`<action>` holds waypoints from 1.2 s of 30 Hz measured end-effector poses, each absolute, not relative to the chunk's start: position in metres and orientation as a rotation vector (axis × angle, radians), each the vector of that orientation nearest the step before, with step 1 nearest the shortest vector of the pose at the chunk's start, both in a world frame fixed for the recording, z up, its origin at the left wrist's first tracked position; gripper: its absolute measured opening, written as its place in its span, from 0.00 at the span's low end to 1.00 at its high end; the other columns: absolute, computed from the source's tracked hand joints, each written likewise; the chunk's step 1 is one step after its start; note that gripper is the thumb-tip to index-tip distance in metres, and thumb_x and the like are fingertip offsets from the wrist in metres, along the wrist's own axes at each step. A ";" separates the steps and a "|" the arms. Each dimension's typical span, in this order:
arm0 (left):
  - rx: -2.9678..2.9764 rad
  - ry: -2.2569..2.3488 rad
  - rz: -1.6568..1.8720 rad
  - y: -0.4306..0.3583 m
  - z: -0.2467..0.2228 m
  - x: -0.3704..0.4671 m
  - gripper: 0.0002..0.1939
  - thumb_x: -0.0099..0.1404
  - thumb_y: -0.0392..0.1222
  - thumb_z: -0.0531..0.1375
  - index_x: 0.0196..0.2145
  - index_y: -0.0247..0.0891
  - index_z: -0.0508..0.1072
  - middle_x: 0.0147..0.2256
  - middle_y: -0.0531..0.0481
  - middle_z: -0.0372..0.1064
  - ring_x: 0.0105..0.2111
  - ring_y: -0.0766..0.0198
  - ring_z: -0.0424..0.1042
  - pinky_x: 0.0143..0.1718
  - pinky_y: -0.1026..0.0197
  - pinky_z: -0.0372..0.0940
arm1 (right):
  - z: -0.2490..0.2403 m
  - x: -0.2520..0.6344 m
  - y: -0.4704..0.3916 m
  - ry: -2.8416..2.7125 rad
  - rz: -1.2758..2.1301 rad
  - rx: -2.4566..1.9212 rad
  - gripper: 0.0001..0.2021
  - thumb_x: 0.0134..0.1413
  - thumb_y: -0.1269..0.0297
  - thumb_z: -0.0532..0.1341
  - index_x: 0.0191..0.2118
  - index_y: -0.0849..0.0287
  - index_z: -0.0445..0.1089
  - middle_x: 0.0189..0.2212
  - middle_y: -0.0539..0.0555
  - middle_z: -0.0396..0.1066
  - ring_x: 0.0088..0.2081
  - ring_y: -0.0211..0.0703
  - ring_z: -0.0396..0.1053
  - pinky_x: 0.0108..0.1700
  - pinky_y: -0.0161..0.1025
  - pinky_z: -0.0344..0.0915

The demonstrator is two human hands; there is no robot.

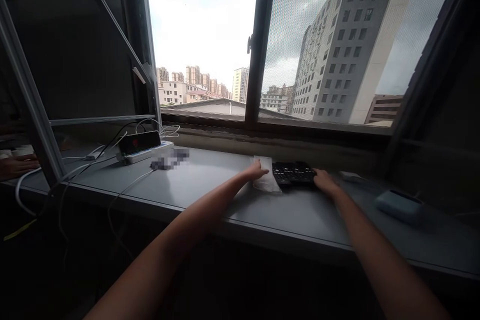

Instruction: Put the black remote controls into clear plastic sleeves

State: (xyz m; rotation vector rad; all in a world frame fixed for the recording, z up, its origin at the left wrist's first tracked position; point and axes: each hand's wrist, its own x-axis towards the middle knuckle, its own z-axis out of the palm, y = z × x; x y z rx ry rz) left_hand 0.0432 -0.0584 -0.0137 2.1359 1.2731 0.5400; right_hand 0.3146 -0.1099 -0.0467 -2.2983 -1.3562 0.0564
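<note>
With fingers bent onto its right end, gripped in the right hand [325,182]: a black keyboard-like panel [294,174], dotted with pale marks too blurred to read. Placed toward the far edge of a grey table [210,175], right of the middle, below a window [202,30]. Bordered closely on the left by a clear plastic bag [268,183]; hard to tell whether overlapping or merely touching. Reached over the bag from the left with the left hand [257,171], thumb spread toward the panel; cannot tell whether pinching or only pressing. Farther right, past the right hand: a small pale object [350,176] at the far side and, nearer, a blue-grey box [399,205]. Well to the left: a pixelated dark object [170,159], then a black device [138,143] with a red mark, beside a long white block [167,147]. Farthest left, beyond a metal frame [32,80]: another person's hand [18,166]. Outside, far off: pale high-rises [193,76] leftward, a tall grey building [347,50] rightward.
</note>
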 end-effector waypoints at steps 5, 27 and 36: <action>2.133 1.266 0.514 -0.058 -0.013 0.044 0.42 0.67 0.44 0.55 0.69 0.20 0.41 0.66 0.26 0.49 0.65 0.47 0.53 0.61 0.58 0.52 | -0.044 0.305 -0.116 -1.386 0.003 -2.273 0.24 0.56 0.71 0.50 0.57 0.55 0.69 0.58 0.62 0.65 0.57 0.59 0.65 0.56 0.59 0.62; 2.542 1.881 0.154 -0.023 -0.011 -0.006 0.20 0.68 0.38 0.48 0.50 0.34 0.75 0.51 0.37 0.72 0.51 0.53 0.71 0.45 0.60 0.66 | -0.028 0.307 -0.138 -0.917 0.045 -2.528 0.22 0.61 0.67 0.49 0.54 0.72 0.71 0.53 0.75 0.68 0.55 0.63 0.68 0.50 0.51 0.67; 2.595 1.873 0.117 -0.021 -0.013 -0.005 0.20 0.68 0.38 0.48 0.50 0.35 0.76 0.49 0.38 0.73 0.50 0.54 0.71 0.45 0.61 0.66 | -0.025 0.305 -0.140 -0.964 0.074 -2.543 0.23 0.61 0.67 0.48 0.56 0.73 0.69 0.54 0.76 0.67 0.55 0.63 0.68 0.50 0.51 0.67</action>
